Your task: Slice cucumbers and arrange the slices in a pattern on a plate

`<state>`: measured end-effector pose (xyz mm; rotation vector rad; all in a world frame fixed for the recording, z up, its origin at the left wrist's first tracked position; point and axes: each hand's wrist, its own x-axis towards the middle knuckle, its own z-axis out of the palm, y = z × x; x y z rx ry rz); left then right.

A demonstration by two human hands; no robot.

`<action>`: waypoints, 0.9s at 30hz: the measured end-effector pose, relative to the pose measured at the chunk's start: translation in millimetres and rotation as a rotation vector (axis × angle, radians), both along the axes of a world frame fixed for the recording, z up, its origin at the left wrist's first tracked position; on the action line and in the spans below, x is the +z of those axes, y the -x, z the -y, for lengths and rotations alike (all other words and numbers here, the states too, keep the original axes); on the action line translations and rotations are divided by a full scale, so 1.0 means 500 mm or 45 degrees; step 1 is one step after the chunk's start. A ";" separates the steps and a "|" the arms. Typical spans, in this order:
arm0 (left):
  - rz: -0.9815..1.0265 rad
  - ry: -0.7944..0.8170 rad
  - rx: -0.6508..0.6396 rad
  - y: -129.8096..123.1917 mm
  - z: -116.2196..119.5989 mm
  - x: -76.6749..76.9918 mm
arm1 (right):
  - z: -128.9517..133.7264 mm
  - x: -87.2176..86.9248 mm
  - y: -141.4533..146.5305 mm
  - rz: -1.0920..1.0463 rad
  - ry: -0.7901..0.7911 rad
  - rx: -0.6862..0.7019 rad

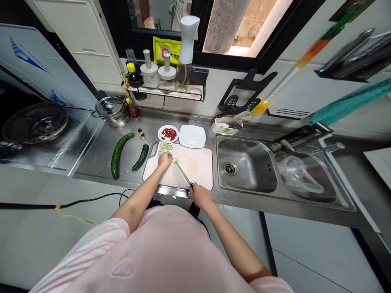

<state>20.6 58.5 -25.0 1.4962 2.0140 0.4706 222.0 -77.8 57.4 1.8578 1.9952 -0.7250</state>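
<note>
My right hand is wrapped round the handle of a knife, whose blade points up and left over the white cutting board. A round cucumber slice lies at the blade's tip. My left hand is at the board's left part, just left of that slice, with its fingers bent together; what they hold, if anything, is too small to tell. Behind it, several cucumber slices lie in an overlapping row near the board's top left corner.
Left of the board lie a cut cucumber, a whole cucumber and small end pieces. Behind stand a plate of chopped red pieces and a white square plate. A steel pot is back left, a sink right.
</note>
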 end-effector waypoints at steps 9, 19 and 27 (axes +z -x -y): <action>0.004 0.014 -0.013 0.002 0.000 0.005 | -0.028 -0.010 0.020 -0.011 -0.025 0.018; 0.003 0.000 -0.005 0.000 0.000 0.005 | -0.030 -0.001 0.024 -0.009 -0.003 0.009; -0.003 0.007 0.002 0.000 0.001 0.006 | -0.033 0.004 0.024 -0.014 0.002 0.006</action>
